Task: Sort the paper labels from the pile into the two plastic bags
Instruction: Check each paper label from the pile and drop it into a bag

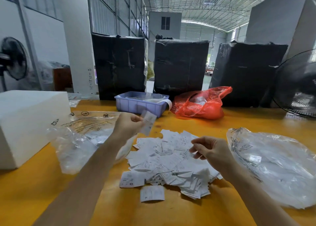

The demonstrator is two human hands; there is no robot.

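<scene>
A pile of white paper labels (171, 162) lies in the middle of the yellow table (34, 200). My left hand (127, 125) is raised above the pile's far left edge and pinches a few blurred labels (147, 122). My right hand (209, 151) hovers over the pile's right side with fingers loosely curled; I see nothing held in it. A clear plastic bag (77, 140) with printed warnings lies to the left of the pile. A second clear plastic bag (277, 165) lies to the right, with some labels inside.
A white foam block (25, 123) stands at the left edge. Behind the pile sit a pale purple plastic bin (136, 105) and a red plastic bag (200, 104). Three black-wrapped bales (179, 66) line the far edge. A fan (297, 83) stands at the right.
</scene>
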